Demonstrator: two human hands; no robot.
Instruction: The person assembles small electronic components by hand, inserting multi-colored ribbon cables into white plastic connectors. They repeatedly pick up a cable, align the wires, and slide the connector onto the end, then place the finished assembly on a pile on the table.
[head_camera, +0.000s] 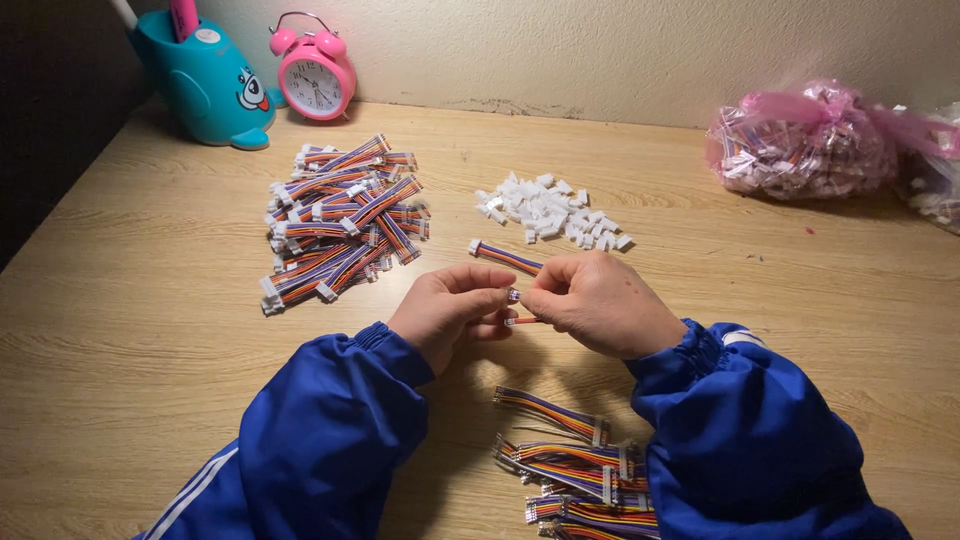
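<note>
My left hand and my right hand meet at the middle of the wooden table, fingertips together. Between them they pinch a short multicoloured ribbon cable whose free end, with a white plug, sticks out toward the far side. A small connector piece sits at the fingertips where both hands touch. Both sleeves are blue with white stripes.
A pile of finished ribbon cables lies left of centre, a heap of small white plastic connectors beyond the hands, and more cables near my right sleeve. A pink bag of parts, a pink alarm clock and a teal pen holder stand at the back.
</note>
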